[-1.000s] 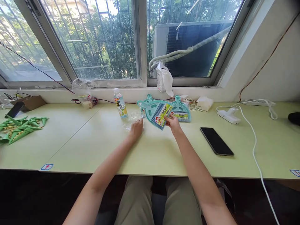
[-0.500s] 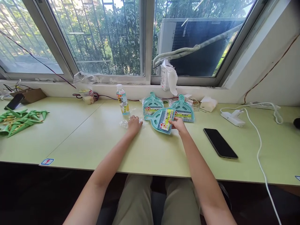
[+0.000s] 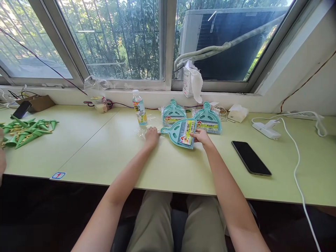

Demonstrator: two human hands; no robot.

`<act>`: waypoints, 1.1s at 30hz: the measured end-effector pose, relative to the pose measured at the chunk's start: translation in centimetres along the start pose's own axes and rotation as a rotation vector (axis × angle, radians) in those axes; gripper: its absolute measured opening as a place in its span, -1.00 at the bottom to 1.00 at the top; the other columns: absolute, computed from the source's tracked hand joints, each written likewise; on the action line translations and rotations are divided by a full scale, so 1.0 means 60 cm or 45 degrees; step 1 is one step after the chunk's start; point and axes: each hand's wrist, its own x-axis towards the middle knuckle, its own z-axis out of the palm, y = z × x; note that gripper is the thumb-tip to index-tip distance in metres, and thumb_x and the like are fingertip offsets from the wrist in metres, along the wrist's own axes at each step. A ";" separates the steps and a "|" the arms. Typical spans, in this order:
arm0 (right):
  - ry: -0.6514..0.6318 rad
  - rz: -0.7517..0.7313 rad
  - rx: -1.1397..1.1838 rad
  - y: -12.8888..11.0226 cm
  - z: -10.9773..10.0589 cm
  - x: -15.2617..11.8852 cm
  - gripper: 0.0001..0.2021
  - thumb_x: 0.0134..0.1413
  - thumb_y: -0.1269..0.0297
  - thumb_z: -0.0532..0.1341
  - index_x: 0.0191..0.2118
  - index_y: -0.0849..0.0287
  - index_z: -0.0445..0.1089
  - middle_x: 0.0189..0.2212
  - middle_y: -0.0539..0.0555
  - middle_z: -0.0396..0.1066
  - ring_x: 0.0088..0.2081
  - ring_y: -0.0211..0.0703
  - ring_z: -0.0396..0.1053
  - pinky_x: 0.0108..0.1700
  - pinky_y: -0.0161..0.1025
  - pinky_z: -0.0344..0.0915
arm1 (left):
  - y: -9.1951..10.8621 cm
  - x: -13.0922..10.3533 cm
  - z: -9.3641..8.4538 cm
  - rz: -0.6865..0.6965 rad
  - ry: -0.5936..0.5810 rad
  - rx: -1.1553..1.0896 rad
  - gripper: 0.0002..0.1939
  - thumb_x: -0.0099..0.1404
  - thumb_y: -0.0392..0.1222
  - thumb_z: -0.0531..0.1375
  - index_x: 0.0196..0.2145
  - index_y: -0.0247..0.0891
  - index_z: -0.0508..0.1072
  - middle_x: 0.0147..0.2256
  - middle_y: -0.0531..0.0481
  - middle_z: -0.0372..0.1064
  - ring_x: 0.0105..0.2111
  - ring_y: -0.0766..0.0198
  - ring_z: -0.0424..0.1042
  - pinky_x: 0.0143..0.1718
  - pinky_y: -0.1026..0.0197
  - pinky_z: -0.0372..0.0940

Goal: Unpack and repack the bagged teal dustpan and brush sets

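Observation:
A teal dustpan and brush set (image 3: 181,133) with a yellow label is in my right hand (image 3: 201,136), which grips its wide end; its handle points left. My left hand (image 3: 152,136) rests near the handle's tip, over crumpled clear plastic (image 3: 142,133), its fingers bent and what lies under them hidden. Behind are two more teal sets in clear wrapping, one at the left (image 3: 173,113) and one at the right (image 3: 208,120). A drink bottle (image 3: 139,108) stands upright behind my left hand.
On the table (image 3: 86,157) a black phone (image 3: 251,158) and a white power strip (image 3: 266,130) with a cable lie at the right. Green cones (image 3: 28,131) are piled at the far left, beside another person's hand (image 3: 2,157). Tissues (image 3: 192,82) stand by the window.
The view has shifted slightly, and another person's hand has come in at the left edge. My hands hold nearly the same pose around the dustpan set.

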 end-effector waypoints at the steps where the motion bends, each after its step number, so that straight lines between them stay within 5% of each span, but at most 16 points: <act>1: -0.009 0.004 -0.003 0.000 0.001 0.000 -0.74 -0.11 0.48 0.37 -0.22 0.30 0.40 -0.46 0.11 0.55 -0.56 -0.22 0.47 -0.58 -0.35 0.41 | -0.001 0.001 0.000 -0.002 -0.013 -0.022 -0.75 0.34 -0.13 0.09 -0.10 -0.29 0.41 -0.04 -0.23 0.37 0.00 0.04 0.32 -0.06 0.11 0.22; 7: 0.007 0.021 0.020 -0.003 0.000 -0.003 -0.79 -0.10 0.51 0.35 -0.27 0.28 0.42 -0.49 0.09 0.55 -0.55 -0.20 0.47 -0.56 -0.32 0.41 | -0.024 0.017 0.000 -0.190 -0.082 -0.409 -0.85 0.26 -0.11 0.16 -0.29 -0.21 0.46 -0.16 -0.07 0.49 -0.14 0.15 0.42 -0.19 0.19 0.24; 10: 0.023 0.013 0.032 -0.006 0.001 -0.007 -0.82 -0.09 0.53 0.33 -0.29 0.28 0.43 -0.51 0.08 0.54 -0.56 -0.20 0.46 -0.58 -0.33 0.38 | -0.029 0.019 -0.007 -0.253 -0.003 -0.558 -0.84 0.26 -0.08 0.17 -0.29 -0.21 0.44 -0.19 -0.05 0.50 -0.20 0.18 0.44 -0.23 0.19 0.23; 18: -0.048 -0.137 0.167 -0.021 0.020 -0.021 -0.77 -0.11 0.43 0.38 -0.25 0.24 0.43 -0.46 0.09 0.55 -0.50 -0.17 0.49 -0.55 -0.32 0.42 | 0.006 -0.012 -0.030 0.044 0.474 -0.525 -0.85 0.35 -0.12 0.07 -0.18 -0.18 0.35 -0.24 -0.02 0.45 -0.23 0.22 0.42 -0.22 0.21 0.21; 25: -0.229 -0.207 0.077 -0.036 0.047 -0.048 -0.74 -0.14 0.38 0.40 -0.24 0.22 0.45 -0.45 0.11 0.56 -0.44 -0.12 0.51 -0.59 -0.36 0.36 | 0.025 -0.031 -0.046 0.117 0.568 -0.546 -0.87 0.37 -0.14 0.06 -0.18 -0.19 0.33 -0.25 0.01 0.41 -0.31 0.27 0.39 -0.28 0.25 0.20; 33: 0.094 -0.298 0.215 -0.020 0.083 -0.051 -0.71 -0.07 0.24 0.34 -0.18 0.19 0.38 -0.34 0.11 0.56 -0.38 -0.12 0.52 -0.47 -0.28 0.44 | 0.031 -0.040 -0.051 0.216 0.552 -0.479 -0.85 0.38 -0.14 0.06 -0.15 -0.17 0.36 -0.22 -0.02 0.41 -0.23 0.23 0.37 -0.20 0.23 0.21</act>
